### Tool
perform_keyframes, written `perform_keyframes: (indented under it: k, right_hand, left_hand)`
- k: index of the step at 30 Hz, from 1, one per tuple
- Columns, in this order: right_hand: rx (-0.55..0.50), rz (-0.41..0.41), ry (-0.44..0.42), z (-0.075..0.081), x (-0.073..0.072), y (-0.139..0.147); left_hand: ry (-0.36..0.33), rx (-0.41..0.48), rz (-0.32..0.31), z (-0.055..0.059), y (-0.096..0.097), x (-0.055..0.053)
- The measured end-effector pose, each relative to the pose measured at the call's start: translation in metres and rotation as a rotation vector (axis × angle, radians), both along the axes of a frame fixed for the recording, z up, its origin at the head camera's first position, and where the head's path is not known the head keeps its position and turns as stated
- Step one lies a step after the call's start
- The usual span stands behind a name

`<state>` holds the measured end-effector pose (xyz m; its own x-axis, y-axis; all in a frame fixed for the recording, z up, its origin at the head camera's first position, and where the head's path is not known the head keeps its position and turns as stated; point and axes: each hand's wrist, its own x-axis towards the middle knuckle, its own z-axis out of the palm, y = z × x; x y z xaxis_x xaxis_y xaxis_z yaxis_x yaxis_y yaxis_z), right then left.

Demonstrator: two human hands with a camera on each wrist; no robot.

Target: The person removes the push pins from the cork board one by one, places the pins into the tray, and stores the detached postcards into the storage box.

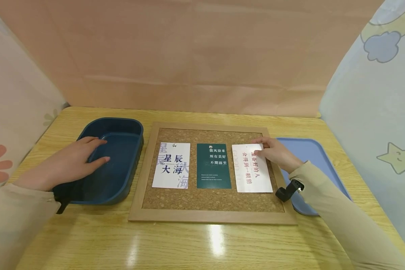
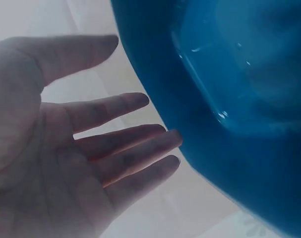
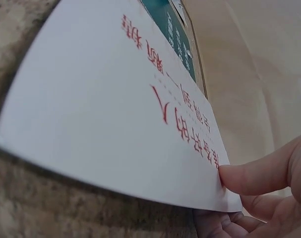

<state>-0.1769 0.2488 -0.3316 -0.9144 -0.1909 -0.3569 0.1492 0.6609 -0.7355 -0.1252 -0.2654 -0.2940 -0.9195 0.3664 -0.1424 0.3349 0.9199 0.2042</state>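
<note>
My right hand point(image 1: 279, 153) pinches the upper right corner of a white card with red characters point(image 1: 248, 170). In the right wrist view the thumb point(image 3: 257, 173) lies on the card's printed face, with the other fingers behind its edge. This card overlaps the right side of a wood-framed cork board point(image 1: 209, 200). Left of it on the board are a dark green card point(image 1: 212, 174) and a white card with dark characters point(image 1: 162, 176), each with a shiny pin at the top. Over the deep blue bin point(image 1: 135, 176), my left hand point(image 1: 65, 161) is held with fingers spread, holding nothing.
A light blue tray point(image 1: 312, 159) lies at the right, partly covered by my right arm and the board's edge. The wooden table point(image 1: 179, 245) extends in front of the board. A plain paper wall point(image 1: 189, 56) stands behind, with patterned cloth point(image 1: 384, 112) at the sides.
</note>
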Motion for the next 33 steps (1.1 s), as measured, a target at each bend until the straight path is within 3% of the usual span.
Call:
perform_keyframes:
  k: [14,23,33]
  right_hand:
    - [0.044,-0.023,-0.013,-0.003,0.000,0.001]
    - [0.043,-0.016,0.004,-0.003,0.001,0.003]
    - [0.030,-0.002,0.003,-0.003,0.001,0.004]
  left_hand:
    - [0.001,-0.039,0.031,-0.008,-0.024,0.003]
    - [-0.105,-0.027,0.142,-0.016,-0.050,0.005]
    - [-0.153,-0.015,0.139,-0.022,-0.065,0.001]
